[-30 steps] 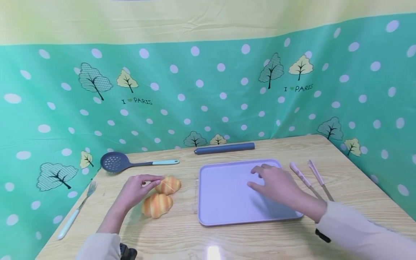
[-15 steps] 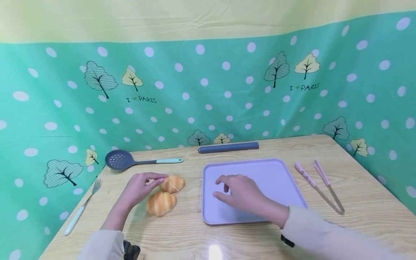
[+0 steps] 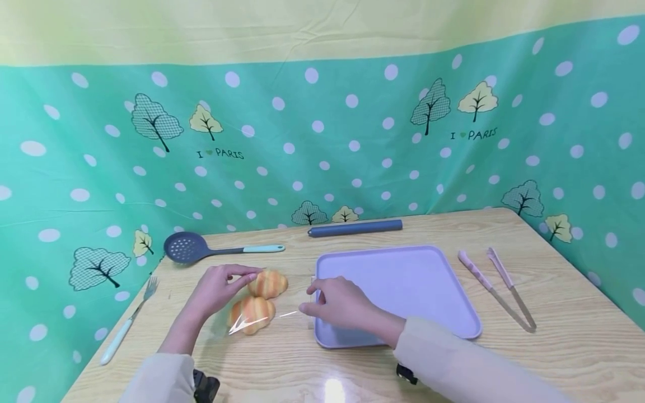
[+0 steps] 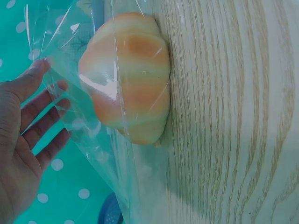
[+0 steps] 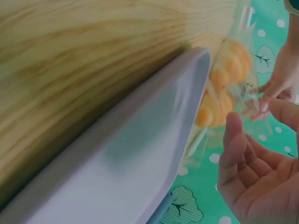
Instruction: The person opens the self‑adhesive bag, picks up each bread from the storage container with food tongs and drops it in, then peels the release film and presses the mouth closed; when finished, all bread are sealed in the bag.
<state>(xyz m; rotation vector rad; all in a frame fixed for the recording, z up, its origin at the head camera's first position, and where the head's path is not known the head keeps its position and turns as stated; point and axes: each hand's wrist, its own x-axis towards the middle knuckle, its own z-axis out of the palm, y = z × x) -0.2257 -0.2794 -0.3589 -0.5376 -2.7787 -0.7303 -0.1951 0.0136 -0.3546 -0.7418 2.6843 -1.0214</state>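
Note:
Two striped bread rolls, a far one (image 3: 272, 284) and a near one (image 3: 258, 310), lie inside a clear plastic bag (image 4: 100, 161) on the table. Between thumb and fingertips, my left hand (image 3: 215, 290) pinches the bag's film, lifting it beside the rolls. My right hand (image 3: 340, 305) is over the left edge of a purple tray (image 3: 398, 285), close to the bag's right end. Its thumb (image 5: 287, 112) and forefinger stand apart in the right wrist view, with the other fingers loosely bent and nothing between them.
A slotted skimmer (image 3: 185, 248) lies at the back left, and a fork (image 3: 119, 338) along the left edge. Behind the tray is a dark blue cylinder (image 3: 355, 228). Pink-handled tongs (image 3: 501, 291) rest spread to its right. A dotted curtain (image 3: 342, 157) hangs behind.
My right hand has moved left across the tray to the bag's right end. The left hand keeps its pinch on the bag, and the film's reflections have shifted. The view has turned slightly.

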